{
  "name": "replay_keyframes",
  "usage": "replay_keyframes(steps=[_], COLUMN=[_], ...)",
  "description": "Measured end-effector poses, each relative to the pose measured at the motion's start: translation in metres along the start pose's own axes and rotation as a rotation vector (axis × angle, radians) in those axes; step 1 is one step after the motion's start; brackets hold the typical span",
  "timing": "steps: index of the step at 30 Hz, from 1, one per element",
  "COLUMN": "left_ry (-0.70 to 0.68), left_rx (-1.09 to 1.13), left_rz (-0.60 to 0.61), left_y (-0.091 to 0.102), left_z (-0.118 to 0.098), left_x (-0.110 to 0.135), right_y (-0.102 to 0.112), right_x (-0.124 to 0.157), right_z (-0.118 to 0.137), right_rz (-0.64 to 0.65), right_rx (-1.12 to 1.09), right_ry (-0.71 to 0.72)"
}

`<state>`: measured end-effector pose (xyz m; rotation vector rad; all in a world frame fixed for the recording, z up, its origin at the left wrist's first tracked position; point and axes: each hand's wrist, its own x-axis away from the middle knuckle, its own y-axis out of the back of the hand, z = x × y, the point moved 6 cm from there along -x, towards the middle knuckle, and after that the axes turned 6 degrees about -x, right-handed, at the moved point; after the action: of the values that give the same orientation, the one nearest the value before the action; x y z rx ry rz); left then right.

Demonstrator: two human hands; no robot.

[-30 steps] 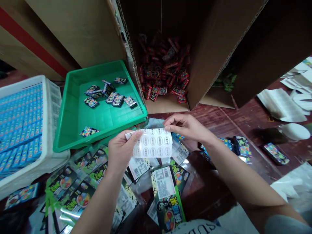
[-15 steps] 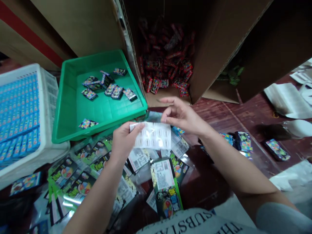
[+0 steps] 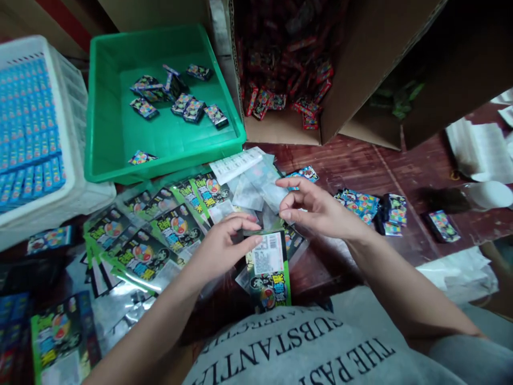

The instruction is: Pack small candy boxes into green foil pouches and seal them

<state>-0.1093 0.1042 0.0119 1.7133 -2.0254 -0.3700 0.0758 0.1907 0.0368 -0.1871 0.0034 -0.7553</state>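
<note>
I see the sheet (image 3: 236, 164) out of my left fingers (image 3: 247, 247) now, lying just beside the tray (image 3: 188, 143). Those fingers have moved to the top edge of the pouch (image 3: 267, 280). My view has tipped down, showing more shirt (image 3: 296, 347).

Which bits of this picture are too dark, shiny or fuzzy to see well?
In the head view, shadow fills the back of the cardboard box, so the red packs there look dim; in the head view, white glare streaks the printed bags, and the bottom left corner looks blurry.
</note>
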Motion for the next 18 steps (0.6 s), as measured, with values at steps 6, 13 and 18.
replay_keyframes(steps=[6, 13, 18], left_ry=[0.215, -0.147, -0.078], left_rx=[0.245, -0.115, -0.143], left_rz=[0.062, -0.041, -0.054], left_y=[0.001, -0.004, -0.010], left_z=[-0.008, -0.040, -0.038], left_x=[0.006, 0.017, 0.019], right_y=[-0.005, -0.008, -0.021], right_x=[0.015, 0.031, 0.034], right_z=[0.017, 0.016, 0.008], right_rz=[-0.030, 0.016, 0.108], right_rx=[0.010, 0.083, 0.280], right_ry=[0.029, 0.056, 0.059])
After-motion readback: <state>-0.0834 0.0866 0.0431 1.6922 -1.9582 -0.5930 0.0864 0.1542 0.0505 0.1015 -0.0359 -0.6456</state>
